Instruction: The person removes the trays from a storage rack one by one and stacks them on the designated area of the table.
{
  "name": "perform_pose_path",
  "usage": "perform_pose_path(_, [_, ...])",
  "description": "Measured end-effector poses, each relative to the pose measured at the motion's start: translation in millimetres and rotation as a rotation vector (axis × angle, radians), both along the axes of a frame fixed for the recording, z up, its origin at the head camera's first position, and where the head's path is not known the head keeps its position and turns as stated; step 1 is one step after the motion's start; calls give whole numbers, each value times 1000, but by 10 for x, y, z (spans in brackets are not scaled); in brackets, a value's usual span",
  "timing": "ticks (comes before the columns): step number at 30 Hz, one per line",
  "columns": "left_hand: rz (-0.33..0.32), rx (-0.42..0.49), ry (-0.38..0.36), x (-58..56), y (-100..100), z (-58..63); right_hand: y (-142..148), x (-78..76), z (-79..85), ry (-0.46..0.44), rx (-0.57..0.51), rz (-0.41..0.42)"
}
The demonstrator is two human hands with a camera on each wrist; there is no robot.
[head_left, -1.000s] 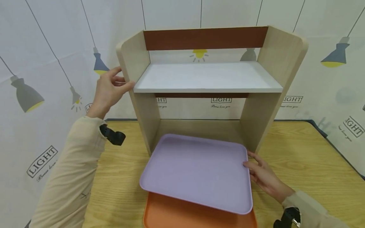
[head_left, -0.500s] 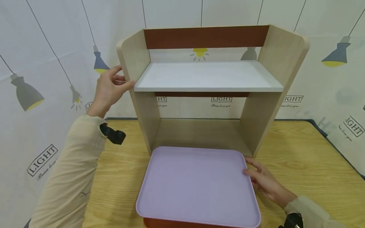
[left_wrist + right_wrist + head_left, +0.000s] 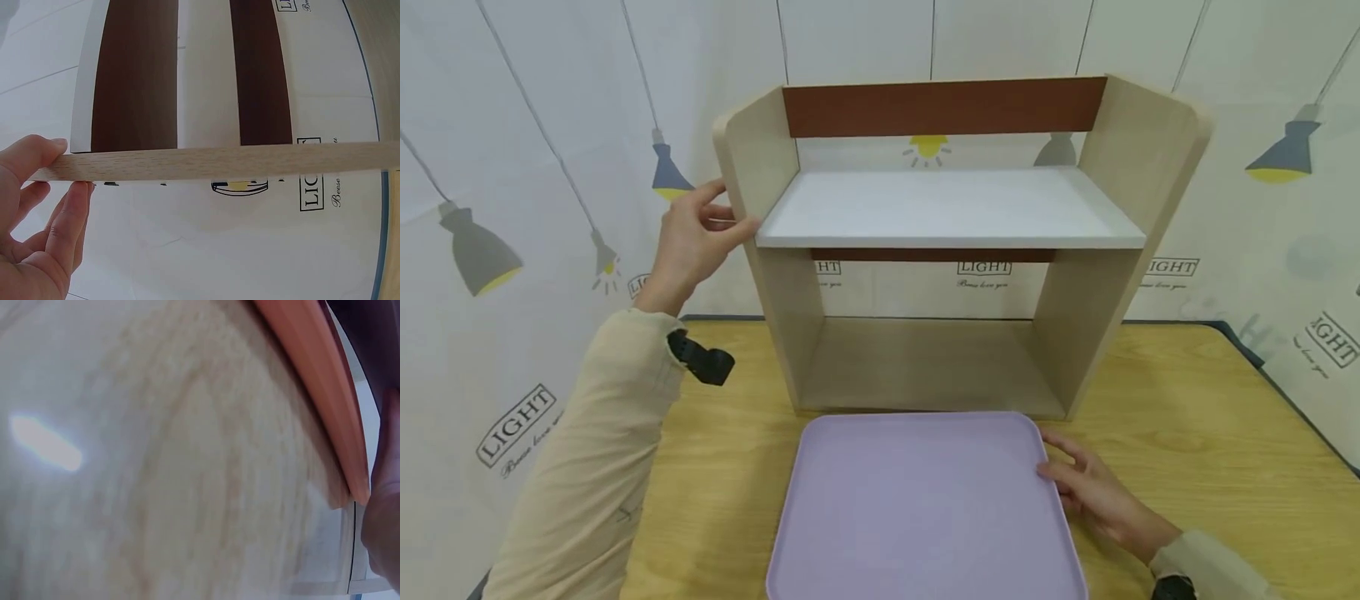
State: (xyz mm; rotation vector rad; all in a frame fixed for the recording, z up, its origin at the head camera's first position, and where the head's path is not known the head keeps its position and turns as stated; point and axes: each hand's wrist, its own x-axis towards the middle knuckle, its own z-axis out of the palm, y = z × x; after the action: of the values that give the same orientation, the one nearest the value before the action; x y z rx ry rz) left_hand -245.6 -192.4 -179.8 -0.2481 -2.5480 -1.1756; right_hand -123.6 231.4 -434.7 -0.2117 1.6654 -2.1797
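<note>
A small wooden shelf with a white middle board stands on the table. My left hand pinches the front edge of its left side panel, thumb on one face and fingers on the other. In front of the shelf is a lilac tray, its near edge cut off by the head view. My right hand holds the tray's right rim, thumb on top. An orange tray lies below the lilac one in the right wrist view; from the head it is hidden.
The wood-grain table extends to both sides of the shelf. Behind it hangs a white cloth printed with lamps. Black straps are worn on both wrists.
The lilac tray has come back toward me, away from the shelf, and turned straighter. It now covers the orange tray in the head view. My left hand has kept its place.
</note>
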Motion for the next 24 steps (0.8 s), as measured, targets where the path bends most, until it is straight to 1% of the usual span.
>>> perform_pose_path(2, [1,2,-1,4,-4,-16,-5,0,-2,-16,27,-17])
perform_pose_path(6, [-1,-6,24,2,-3,-32,-6,-11,19,-35,78,-29])
perform_pose_path(9, [-5,-16,41,-8,4,-32,0,-20,43,-54,93,-21])
perform_pose_path(14, [-5,-13,38,-21,13,-44,22,-28,68,-87,130,-7])
perform_pose_path(17, [0,-10,31,-22,17,-40,42,-31,76,-83,159,-2])
perform_pose_path(21, [9,-9,25,-15,19,-27,52,-37,94,-47,204,6])
perform_pose_path(24, [15,-11,27,-8,13,-30,39,-44,105,-6,277,11])
